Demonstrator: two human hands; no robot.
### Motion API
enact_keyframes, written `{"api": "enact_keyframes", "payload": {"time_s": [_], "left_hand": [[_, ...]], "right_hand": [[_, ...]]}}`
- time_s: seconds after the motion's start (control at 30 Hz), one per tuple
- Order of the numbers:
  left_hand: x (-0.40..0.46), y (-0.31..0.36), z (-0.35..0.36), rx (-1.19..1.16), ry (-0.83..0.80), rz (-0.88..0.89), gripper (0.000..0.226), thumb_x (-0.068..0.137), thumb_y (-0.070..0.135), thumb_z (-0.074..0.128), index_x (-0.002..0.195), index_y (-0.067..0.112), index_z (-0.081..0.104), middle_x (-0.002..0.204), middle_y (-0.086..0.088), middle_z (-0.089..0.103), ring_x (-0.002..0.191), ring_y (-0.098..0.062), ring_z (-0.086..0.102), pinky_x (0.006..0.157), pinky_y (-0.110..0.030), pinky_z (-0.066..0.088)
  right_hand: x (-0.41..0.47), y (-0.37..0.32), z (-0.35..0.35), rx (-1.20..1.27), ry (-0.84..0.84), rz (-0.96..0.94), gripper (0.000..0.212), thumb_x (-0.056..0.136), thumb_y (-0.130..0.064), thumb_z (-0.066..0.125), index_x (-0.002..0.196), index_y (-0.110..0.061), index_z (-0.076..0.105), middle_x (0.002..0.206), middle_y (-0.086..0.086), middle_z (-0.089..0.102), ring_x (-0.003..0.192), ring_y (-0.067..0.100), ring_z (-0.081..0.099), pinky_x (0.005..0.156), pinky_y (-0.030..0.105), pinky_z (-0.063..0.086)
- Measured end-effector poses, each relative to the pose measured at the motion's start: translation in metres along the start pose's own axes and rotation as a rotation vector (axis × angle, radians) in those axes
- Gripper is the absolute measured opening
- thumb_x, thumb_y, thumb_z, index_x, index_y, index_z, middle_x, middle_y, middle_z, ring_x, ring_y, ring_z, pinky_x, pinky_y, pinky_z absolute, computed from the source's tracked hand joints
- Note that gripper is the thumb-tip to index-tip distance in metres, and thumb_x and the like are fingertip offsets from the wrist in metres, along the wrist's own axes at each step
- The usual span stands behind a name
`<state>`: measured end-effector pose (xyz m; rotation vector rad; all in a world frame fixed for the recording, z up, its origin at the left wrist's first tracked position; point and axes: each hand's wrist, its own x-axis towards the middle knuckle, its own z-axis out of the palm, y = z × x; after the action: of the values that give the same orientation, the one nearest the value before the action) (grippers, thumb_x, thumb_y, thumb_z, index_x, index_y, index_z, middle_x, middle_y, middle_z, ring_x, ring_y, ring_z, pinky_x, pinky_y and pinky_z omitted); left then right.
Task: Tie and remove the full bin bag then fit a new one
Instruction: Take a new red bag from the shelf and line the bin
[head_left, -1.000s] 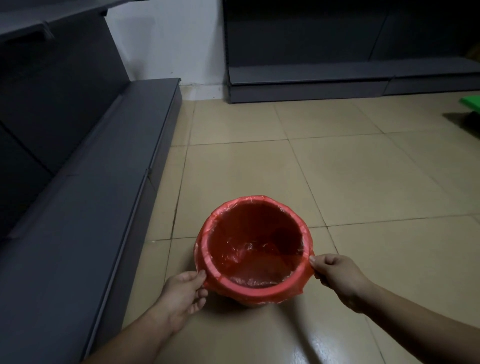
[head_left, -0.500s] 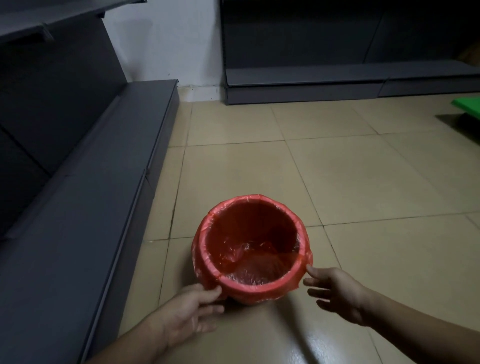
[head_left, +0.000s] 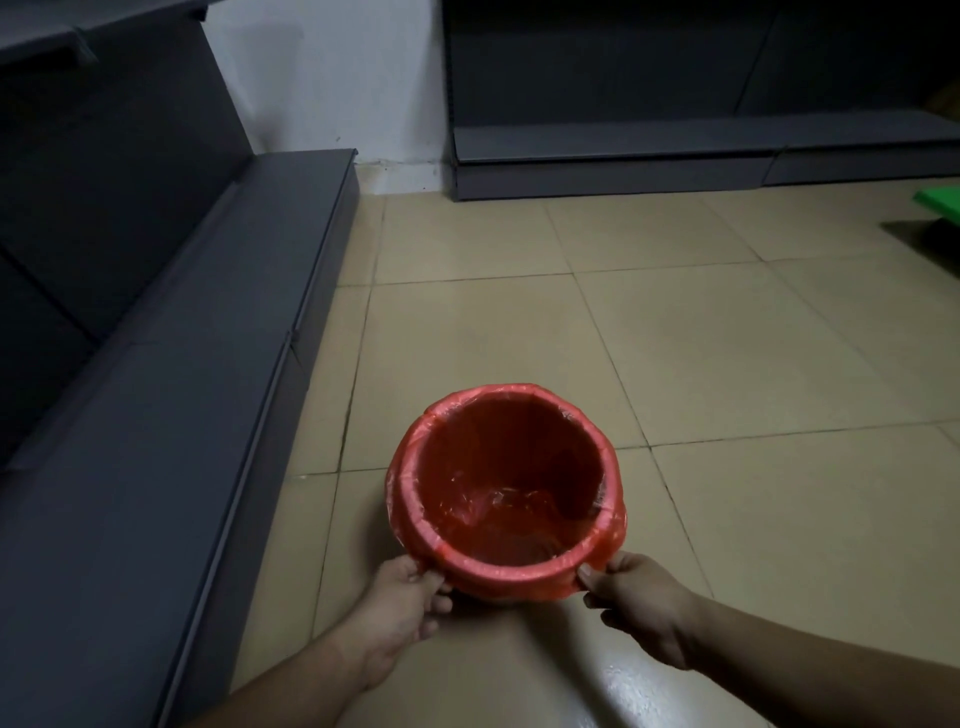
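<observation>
Nearest me, my left hand (head_left: 402, 605) and right hand (head_left: 636, 600) each pinch the near edge of the bag (head_left: 452, 512), thumb and fingers clamped on the film where it folds over the rim. I hold it at two points set apart so that the overhang can be drawn evenly on both sides (one grip alone would drag the film askew). Each grip sits low, under the fold, which I judge is the place to tug the skirt down and snug it round the bin (head_left: 506, 480).

The bin stands upright on the floor (head_left: 727, 364), just beside the shelf (head_left: 171, 395) on my left, near enough to me that both arms reach it without stretching. Inside, the bag lines the walls and lies crinkled at the bottom; I see nothing in it, so I take it for the new liner, nearly fitted. Farther off, more shelving (head_left: 623, 156) runs along the wall, and something green (head_left: 940, 200) shows at the right edge.
</observation>
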<state>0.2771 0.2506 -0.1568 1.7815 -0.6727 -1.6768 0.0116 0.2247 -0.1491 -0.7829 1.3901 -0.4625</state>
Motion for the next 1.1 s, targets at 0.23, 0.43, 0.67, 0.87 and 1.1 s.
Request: {"api": "enact_keyframes", "payload": {"time_s": [0.23,0.43,0.67,0.87,1.1], "left_hand": [[-0.008,-0.012,-0.008,-0.022,-0.180,-0.124,0.033,0.085,0.008,0.073,0.116,0.009,0.062,0.082,0.000,0.067,0.074,-0.015,0.061,0.061,-0.032,0.049],[-0.007,-0.015,0.016,-0.099,-0.206,-0.110,0.031,0.083,0.015,0.078,0.113,0.014,0.069,0.081,-0.001,0.069,0.074,-0.014,0.059,0.059,-0.029,0.049],[-0.003,-0.018,0.034,-0.123,-0.090,-0.065,0.004,0.092,0.010,0.068,0.091,0.006,0.070,0.076,-0.004,0.068,0.055,-0.010,0.052,0.046,-0.022,0.039],[-0.003,-0.019,0.029,-0.084,-0.095,-0.141,0.007,0.092,0.011,0.068,0.094,0.004,0.068,0.073,-0.004,0.066,0.054,-0.011,0.051,0.046,-0.023,0.037],[0.015,0.020,-0.040,-0.057,0.329,-0.028,0.021,0.100,0.023,0.052,0.106,0.009,0.066,0.073,-0.006,0.055,0.056,-0.017,0.046,0.045,-0.025,0.035]], "right_hand": [[-0.022,-0.007,-0.001,0.031,-0.092,0.244,0.032,0.087,-0.022,0.072,0.111,-0.001,0.067,0.097,0.013,0.071,0.070,0.020,0.062,0.058,0.028,0.050],[-0.030,-0.010,0.031,0.125,-0.171,0.203,0.027,0.081,-0.029,0.077,0.102,-0.013,0.072,0.085,-0.002,0.074,0.074,0.014,0.058,0.062,0.025,0.044],[-0.014,0.010,0.048,0.108,-0.037,0.073,0.009,0.091,-0.023,0.067,0.087,-0.015,0.065,0.079,0.002,0.064,0.065,0.016,0.046,0.052,0.024,0.032],[-0.014,0.007,0.036,-0.049,-0.121,0.252,0.016,0.083,-0.031,0.073,0.086,-0.015,0.074,0.085,0.005,0.068,0.069,0.019,0.054,0.056,0.025,0.038],[0.001,-0.038,-0.059,-0.169,0.305,0.038,0.020,0.092,-0.018,0.065,0.100,-0.001,0.071,0.094,0.011,0.073,0.066,0.021,0.059,0.055,0.025,0.043]]}}
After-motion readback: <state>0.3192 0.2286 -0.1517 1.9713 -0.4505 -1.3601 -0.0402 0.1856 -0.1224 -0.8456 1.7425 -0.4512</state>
